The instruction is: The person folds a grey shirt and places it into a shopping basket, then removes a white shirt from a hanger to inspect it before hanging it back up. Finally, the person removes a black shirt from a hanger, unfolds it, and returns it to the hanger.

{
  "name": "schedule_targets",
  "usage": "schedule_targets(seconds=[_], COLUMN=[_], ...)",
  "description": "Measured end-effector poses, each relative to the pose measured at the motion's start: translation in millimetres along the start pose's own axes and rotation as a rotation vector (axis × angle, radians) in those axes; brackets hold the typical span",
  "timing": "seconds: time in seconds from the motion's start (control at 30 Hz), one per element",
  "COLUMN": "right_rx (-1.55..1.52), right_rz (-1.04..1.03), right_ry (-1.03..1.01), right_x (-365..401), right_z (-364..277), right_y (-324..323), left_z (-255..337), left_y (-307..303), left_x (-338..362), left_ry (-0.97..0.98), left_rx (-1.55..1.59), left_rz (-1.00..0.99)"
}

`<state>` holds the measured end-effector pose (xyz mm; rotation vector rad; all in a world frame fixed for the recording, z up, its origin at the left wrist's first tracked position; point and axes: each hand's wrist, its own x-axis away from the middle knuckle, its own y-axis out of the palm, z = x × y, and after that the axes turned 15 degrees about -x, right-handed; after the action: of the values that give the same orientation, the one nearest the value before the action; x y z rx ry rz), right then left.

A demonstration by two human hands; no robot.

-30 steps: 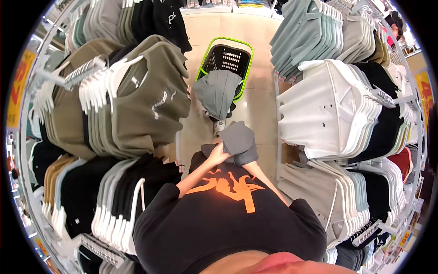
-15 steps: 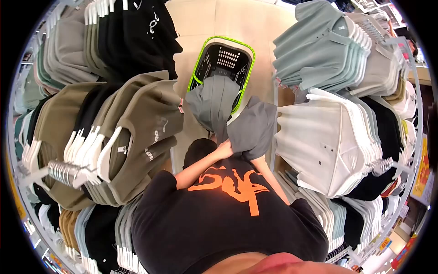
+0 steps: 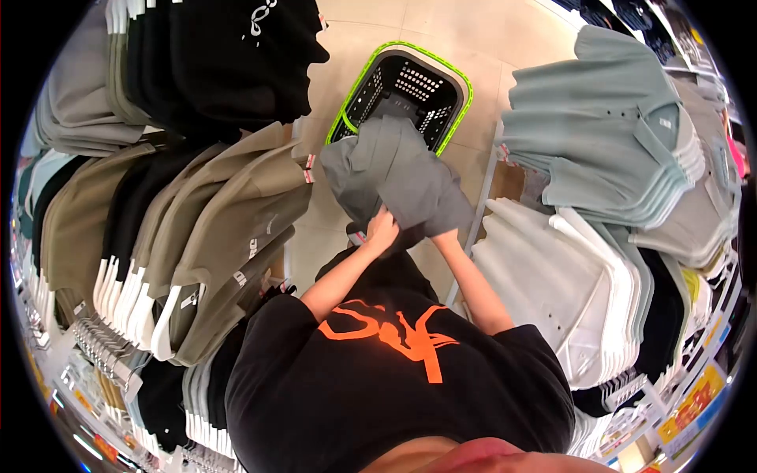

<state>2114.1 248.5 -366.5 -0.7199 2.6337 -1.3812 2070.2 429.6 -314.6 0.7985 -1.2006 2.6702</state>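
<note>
A dark grey garment (image 3: 394, 169) hangs bunched in front of my body, between my two hands. Its near edge is pinched in my left hand (image 3: 382, 229), whose fingers are closed. My right hand (image 3: 445, 236) is mostly hidden under the garment's right part, with only the wrist side showing. Beyond the cloth stands a black basket (image 3: 365, 98) with a bright green rim on the floor; the garment covers its near end from this view.
Racks of clothes on hangers flank me: olive shirts (image 3: 229, 213) and black shirts (image 3: 244, 71) at left, pale blue-green shirts (image 3: 599, 118) and white shirts (image 3: 544, 276) at right. Beige floor tiles (image 3: 347, 39) run between them.
The view has turned, so the basket appears farther right. The grey garment's two parts have come together, and its right part sits lower. My left hand has moved slightly up in the view.
</note>
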Motion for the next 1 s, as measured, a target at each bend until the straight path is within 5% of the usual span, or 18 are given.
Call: schedule_targets(seconds=[0.07, 0.1, 0.2, 0.27, 0.47, 0.53, 0.63, 0.67, 0.77, 0.8, 0.87, 1.0], right_rx=[0.151, -0.04, -0.135, -0.242, -0.547, -0.743, -1.319, -1.235, -1.432, -1.146, -1.068, -1.619], right_rz=[-0.038, -0.135, -0.888, -0.767, -0.451, -0.296, -0.079, 0.011, 0.373, 0.517, 0.388, 0.384], right_ry=[-0.003, 0.162, 0.558, 0.583, 0.625, 0.714, 1.022, 1.087, 0.834, 0.929, 1.092, 1.021], right_x=[-26.8, -40.1, -52.4, -54.2, -67.7, -62.6, -77.1, -89.6, -118.1, -129.0, -139.6, -105.4], right_z=[28.8, 25.4, 66.9, 66.0, 48.6, 71.1, 100.0, 106.6, 171.9, 169.2, 161.3, 182.7], right_y=[31.0, 28.7, 63.1, 68.7, 47.3, 69.5, 109.6, 125.8, 203.3, 200.1, 179.1, 175.0], left_z=[-19.0, -30.6, -59.0, -68.8, -121.1, -152.9, -174.4, -173.5, -167.3, -165.1, -168.0, -162.5], left_y=[28.5, 42.9, 71.6, 59.2, 61.0, 73.5, 87.1, 94.2, 94.7, 98.2, 100.3, 100.5], left_x=[-36.2, -52.1, -93.9, -121.4, -162.7, -173.1, -180.8, -186.0, -188.5, -187.0, -187.7, -190.5], left_ry=[-0.059, -0.089, -0.148, -0.166, -0.659, -0.708, -0.609, -0.594, -0.538, -0.504, -0.445, -0.44], left_rx=[-0.086, -0.13, -0.174, -0.209, -0.163, -0.103, -0.088, -0.115, -0.241, -0.308, -0.413, -0.497], left_rz=[-0.063, -0.102, -0.164, -0.352, 0.252, 0.116, 0.158, 0.162, 0.189, 0.213, 0.262, 0.257])
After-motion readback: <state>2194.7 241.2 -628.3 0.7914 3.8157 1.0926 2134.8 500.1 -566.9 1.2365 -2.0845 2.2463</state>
